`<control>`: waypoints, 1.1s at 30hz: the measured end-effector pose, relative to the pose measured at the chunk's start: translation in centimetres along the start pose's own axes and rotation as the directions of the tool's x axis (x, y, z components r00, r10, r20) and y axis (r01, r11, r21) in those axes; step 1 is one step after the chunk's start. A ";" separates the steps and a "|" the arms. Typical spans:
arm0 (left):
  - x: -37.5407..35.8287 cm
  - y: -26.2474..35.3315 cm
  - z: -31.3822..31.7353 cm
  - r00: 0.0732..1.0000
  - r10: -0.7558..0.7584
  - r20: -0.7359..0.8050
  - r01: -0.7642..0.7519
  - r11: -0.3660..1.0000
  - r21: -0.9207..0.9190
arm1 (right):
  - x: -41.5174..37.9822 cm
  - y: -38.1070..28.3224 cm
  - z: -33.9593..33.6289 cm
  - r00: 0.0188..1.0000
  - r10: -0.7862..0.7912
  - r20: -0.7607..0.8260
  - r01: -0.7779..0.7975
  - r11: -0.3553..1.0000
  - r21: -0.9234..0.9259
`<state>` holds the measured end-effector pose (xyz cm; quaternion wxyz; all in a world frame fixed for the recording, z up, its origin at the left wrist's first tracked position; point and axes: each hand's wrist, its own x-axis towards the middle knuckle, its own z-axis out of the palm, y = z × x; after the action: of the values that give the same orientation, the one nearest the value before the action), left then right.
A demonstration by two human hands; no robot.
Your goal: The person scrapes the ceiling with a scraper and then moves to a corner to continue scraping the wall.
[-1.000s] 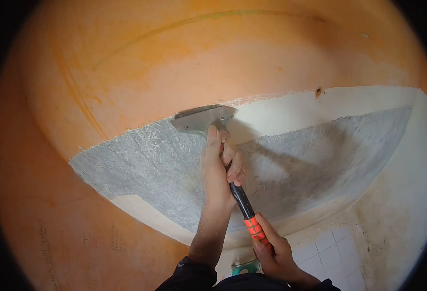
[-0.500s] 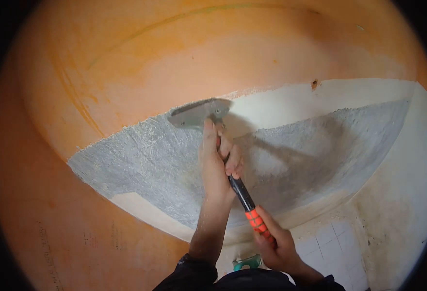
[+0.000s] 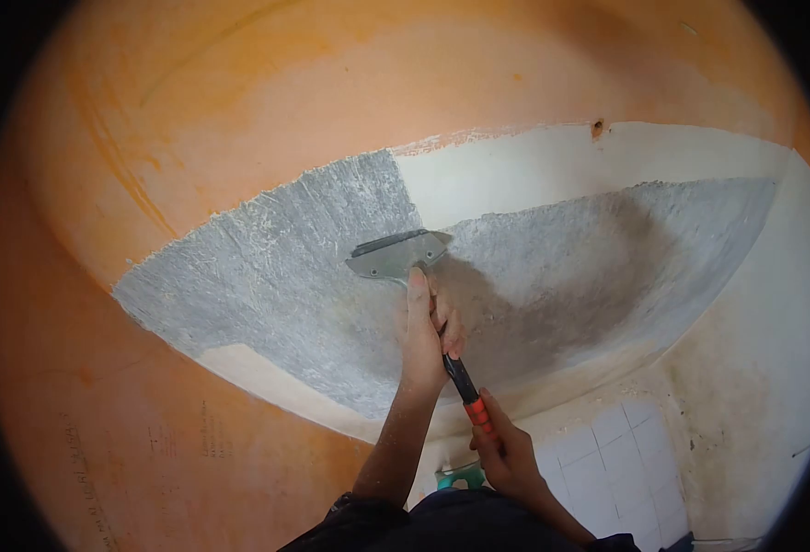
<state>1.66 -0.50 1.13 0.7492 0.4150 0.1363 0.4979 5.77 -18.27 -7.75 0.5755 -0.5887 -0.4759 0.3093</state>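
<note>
A long-handled scraper (image 3: pixel 399 254) with a wide grey metal head lies against the wall, on the grey bared patch (image 3: pixel 276 267). Its head sits just below the left end of a white painted strip (image 3: pixel 515 175). My left hand (image 3: pixel 426 336) is wrapped round the black shaft close under the head, thumb pointing up along it. Lower down, my right hand (image 3: pixel 506 449) grips the red-and-black end of the handle. Both hands are closed on the same tool.
Orange paint (image 3: pixel 267 120) covers the wall above and at the left, where there is handwriting. A small hole (image 3: pixel 597 128) shows at the white strip's upper edge. White tiles (image 3: pixel 607 460) and a green object (image 3: pixel 461 476) are low down.
The scraper head has moved down from the orange edge onto the grey area, with both hands lower. The white strip's left end, behind the head before, now shows beside more bared grey.
</note>
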 end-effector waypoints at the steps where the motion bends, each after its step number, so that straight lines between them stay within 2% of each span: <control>1: -0.2 -0.5 -0.3 1.000 -0.003 -0.003 0.003 1.000 0.002 | 0.0 0.5 0.3 1.000 -0.022 -0.007 0.022 1.000 0.023; 2: -0.4 -1.3 -0.8 0.999 -0.035 -0.018 0.035 0.999 0.033 | -0.5 1.2 0.6 0.999 0.044 -0.009 -0.044 0.999 0.013; 4: -0.5 -1.7 -1.0 0.997 -0.069 -0.037 0.071 0.995 0.063 | -0.4 1.3 0.6 0.999 0.049 -0.015 -0.049 0.999 -0.010; 6: 0.0 -1.4 -1.0 0.999 0.003 0.052 -0.004 1.000 0.020 | 0.3 1.1 0.6 0.999 0.047 -0.024 -0.048 0.998 -0.035; 8: 0.1 -0.4 -0.3 0.999 0.008 0.037 -0.009 0.999 0.044 | 0.8 0.5 0.6 0.998 -0.012 -0.064 0.011 1.000 -0.015; 10: 0.2 -0.2 -0.3 0.999 0.021 0.037 -0.023 0.998 0.062 | 0.4 0.6 1.0 0.998 -0.002 -0.070 -0.002 0.998 -0.056; 12: -0.2 -0.5 -1.0 1.000 -0.028 -0.002 0.028 0.993 0.111 | 0.2 0.6 1.6 0.997 0.001 -0.082 -0.009 0.995 -0.096; 15: 0.1 0.5 -0.5 0.999 -0.039 0.010 0.038 0.995 0.092 | 0.4 -0.1 2.3 0.992 0.038 -0.120 -0.043 0.998 -0.038; 18: 0.3 1.6 0.3 0.999 -0.033 0.017 0.032 0.997 0.068 | 0.5 -1.1 2.2 0.990 -0.026 -0.135 0.019 0.998 -0.058; 21: -0.2 0.9 -0.4 0.998 -0.067 -0.019 0.068 0.994 0.090 | 0.0 -1.2 2.2 0.993 0.016 -0.114 -0.025 0.997 -0.075; 23: -0.1 1.1 -0.3 0.999 -0.047 0.000 0.047 0.994 0.099 | -0.4 -2.0 2.1 0.990 0.107 -0.091 -0.106 0.994 0.017; 24: -0.1 1.1 -0.1 0.999 -0.029 0.017 0.027 0.995 0.100 | -0.1 -2.1 1.9 0.990 0.109 -0.091 -0.108 0.994 0.017; 26: -0.1 1.8 0.7 1.000 -0.015 0.006 0.014 0.991 0.131 | 0.5 -2.2 1.4 0.995 -0.015 -0.101 0.018 1.000 0.025; 28: 0.0 1.8 0.9 1.000 0.011 0.001 -0.011 0.986 0.167 | -0.1 -1.7 1.0 0.998 0.011 -0.068 -0.010 1.000 0.007; 30: -0.5 1.5 0.5 0.996 -0.058 -0.061 0.065 0.989 0.133 | -0.1 -1.7 0.7 0.998 0.039 -0.042 -0.039 0.999 -0.007; 33: -0.3 1.5 1.1 1.000 -0.006 -0.030 0.010 0.994 0.105 | -0.1 -2.1 0.3 0.999 0.026 -0.037 -0.026 1.000 0.006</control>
<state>1.20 -1.04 2.88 0.7261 0.4459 0.1753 0.4932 5.06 -18.50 -5.77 0.5818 -0.5987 -0.4567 0.3073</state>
